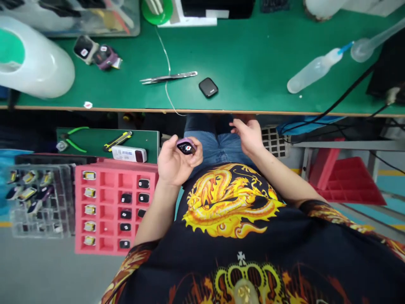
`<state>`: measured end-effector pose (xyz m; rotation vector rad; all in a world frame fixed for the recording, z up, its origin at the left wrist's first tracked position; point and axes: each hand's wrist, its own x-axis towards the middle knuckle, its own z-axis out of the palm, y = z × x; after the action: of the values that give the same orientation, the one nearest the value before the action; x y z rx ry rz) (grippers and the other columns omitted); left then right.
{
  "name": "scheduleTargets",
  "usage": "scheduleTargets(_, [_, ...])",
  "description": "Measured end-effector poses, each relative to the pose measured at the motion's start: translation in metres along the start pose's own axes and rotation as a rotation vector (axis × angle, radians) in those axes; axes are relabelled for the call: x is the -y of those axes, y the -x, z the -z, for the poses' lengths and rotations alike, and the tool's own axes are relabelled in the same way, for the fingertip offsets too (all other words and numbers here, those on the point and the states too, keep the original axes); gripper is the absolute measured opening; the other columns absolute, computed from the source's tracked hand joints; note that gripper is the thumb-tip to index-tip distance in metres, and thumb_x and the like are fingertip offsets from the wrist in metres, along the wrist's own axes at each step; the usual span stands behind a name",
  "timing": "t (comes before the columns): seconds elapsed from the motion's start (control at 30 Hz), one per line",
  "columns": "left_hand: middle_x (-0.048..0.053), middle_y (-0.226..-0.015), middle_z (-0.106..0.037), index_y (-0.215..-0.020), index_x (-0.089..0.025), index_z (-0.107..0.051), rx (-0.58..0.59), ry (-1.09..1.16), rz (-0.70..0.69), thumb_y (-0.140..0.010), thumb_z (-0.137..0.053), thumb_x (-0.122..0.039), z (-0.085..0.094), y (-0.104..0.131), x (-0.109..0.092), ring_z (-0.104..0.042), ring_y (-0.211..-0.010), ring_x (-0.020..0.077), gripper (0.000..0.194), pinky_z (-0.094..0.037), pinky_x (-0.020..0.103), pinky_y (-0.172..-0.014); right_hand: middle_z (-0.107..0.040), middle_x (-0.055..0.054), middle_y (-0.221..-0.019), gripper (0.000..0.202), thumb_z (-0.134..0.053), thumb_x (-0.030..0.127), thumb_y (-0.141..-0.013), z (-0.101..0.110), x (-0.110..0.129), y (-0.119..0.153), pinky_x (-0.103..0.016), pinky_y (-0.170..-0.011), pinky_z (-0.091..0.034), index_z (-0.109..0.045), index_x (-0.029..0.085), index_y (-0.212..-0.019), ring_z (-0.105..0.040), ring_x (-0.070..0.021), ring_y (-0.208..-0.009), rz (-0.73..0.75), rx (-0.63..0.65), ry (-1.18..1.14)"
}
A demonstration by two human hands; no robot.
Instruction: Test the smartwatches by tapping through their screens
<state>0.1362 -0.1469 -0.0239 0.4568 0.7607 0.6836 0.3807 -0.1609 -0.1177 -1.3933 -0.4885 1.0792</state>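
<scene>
My left hand [175,162] is below the table edge, over my lap, and grips a small purple-rimmed device with a black face [186,146]. My right hand [248,134] hovers a little to the right of it, near the table's underside, fingers loosely curled and apart, holding nothing that I can see. On the green table [253,63] above lie a black square part [208,87] and metal tweezers [169,77].
A pink compartment tray [107,211] with several small black and yellow parts stands at my left, beside a clear tray [38,198]. Green pliers [74,141] and a utility knife [117,141] lie on a lower shelf. Squeeze bottles [313,69] lie at the right, a white dome [34,59] at the left.
</scene>
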Motion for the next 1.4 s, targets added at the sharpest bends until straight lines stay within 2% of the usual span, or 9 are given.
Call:
scheduleTargets(0.27, [0.006, -0.037, -0.038, -0.045, -0.02, -0.065, 0.522, -0.067, -0.021, -0.096, -0.047, -0.077, 0.019, -0.003, 0.005, -0.037, -0.03, 0.0146, 0.079, -0.036, 0.03, -0.038, -0.072, -0.003, -0.088, 0.032, -0.084, 0.046, -0.079, -0.015, -0.008, -0.016, -0.018, -0.052, -0.052, -0.068, 0.019, -0.088, -0.072, -0.0146, -0.076, 0.064, -0.014, -0.043])
scheduleTargets(0.43, [0.005, -0.031, -0.028, -0.032, -0.027, -0.043, 0.568, -0.042, 0.003, -0.083, -0.041, -0.1, 0.047, -0.014, 0.019, -0.037, -0.023, 0.0194, 0.089, -0.037, 0.035, -0.031, -0.07, 0.0, -0.078, 0.02, -0.079, 0.037, -0.085, -0.012, -0.019, -0.022, -0.018, -0.052, -0.051, -0.071, 0.019, -0.084, -0.068, -0.0126, -0.069, 0.237, -0.008, 0.058])
scheduleTargets(0.53, [0.004, -0.032, -0.03, -0.034, -0.026, -0.045, 0.679, -0.02, 0.023, -0.081, -0.05, -0.098, 0.043, -0.015, 0.018, -0.038, -0.024, 0.0182, 0.086, -0.036, 0.033, -0.03, -0.071, 0.0, -0.079, 0.018, -0.076, 0.037, -0.088, -0.011, -0.026, -0.026, -0.02, -0.055, -0.053, -0.074, 0.018, -0.088, -0.067, -0.013, -0.069, 0.296, -0.013, 0.12])
scheduleTargets(0.67, [0.004, -0.042, -0.047, -0.051, -0.022, -0.059, 0.364, -0.083, 0.04, -0.095, -0.052, -0.082, 0.015, -0.009, 0.01, -0.036, -0.028, 0.0118, 0.075, -0.036, 0.027, -0.033, -0.072, -0.002, -0.083, 0.024, -0.074, 0.042, -0.091, -0.01, -0.032, -0.03, -0.023, -0.059, -0.055, -0.073, 0.018, -0.092, -0.069, -0.0163, -0.076, 0.336, -0.01, 0.174])
scheduleTargets(0.77, [0.012, -0.082, -0.079, -0.088, -0.019, -0.079, 0.177, -0.131, 0.021, -0.091, -0.074, -0.061, -0.001, -0.005, 0.008, -0.054, -0.044, 0.0115, 0.042, -0.047, 0.026, -0.042, -0.069, -0.002, -0.08, 0.027, -0.075, 0.046, -0.092, -0.007, -0.032, -0.028, -0.025, -0.064, -0.057, -0.071, 0.019, -0.092, -0.067, -0.0169, -0.075, 0.358, -0.002, 0.197])
scheduleTargets(0.93, [0.018, -0.124, -0.082, -0.123, -0.019, -0.075, 0.02, -0.174, 0.012, -0.093, -0.078, -0.04, -0.001, -0.009, 0.018, -0.08, -0.084, 0.0218, 0.038, -0.066, 0.033, -0.073, -0.073, -0.004, -0.095, 0.037, -0.079, 0.054, -0.09, 0.0, -0.025, 0.002, -0.026, -0.073, -0.06, -0.071, 0.02, -0.102, -0.067, -0.0153, -0.079, 0.245, 0.059, 0.165])
scheduleTargets(1.1, [0.012, -0.113, -0.084, -0.123, -0.017, -0.074, -0.093, -0.035, 0.09, -0.094, -0.059, -0.026, 0.002, -0.024, 0.03, -0.085, -0.095, 0.0276, 0.034, -0.07, 0.039, -0.086, -0.077, -0.005, -0.105, 0.037, -0.069, 0.053, -0.102, -0.004, -0.01, 0.034, -0.03, -0.087, -0.061, -0.079, 0.019, -0.108, -0.072, -0.0177, -0.094, 0.204, 0.538, 0.171])
scheduleTargets(1.23, [0.009, -0.11, -0.083, -0.114, -0.017, -0.076, -0.153, 0.038, 0.107, -0.096, -0.053, -0.023, 0.002, -0.032, 0.037, -0.085, -0.101, 0.0296, 0.03, -0.069, 0.047, -0.096, -0.078, -0.006, -0.106, 0.031, -0.07, 0.048, -0.101, -0.012, -0.009, 0.032, -0.032, -0.091, -0.059, -0.081, 0.019, -0.097, -0.072, -0.0197, -0.098, 0.2, 0.533, 0.248])
scheduleTargets(1.4, [0.009, -0.103, -0.082, -0.104, -0.018, -0.07, -0.198, 0.076, 0.177, -0.11, -0.057, -0.044, 0.0, -0.035, 0.044, -0.084, -0.097, 0.0267, 0.03, -0.07, 0.046, -0.096, -0.078, -0.006, -0.103, 0.026, -0.077, 0.045, -0.094, -0.013, -0.019, 0.024, -0.033, -0.09, -0.059, -0.08, 0.02, -0.087, -0.071, -0.0198, -0.096, 0.11, 0.555, 0.258])
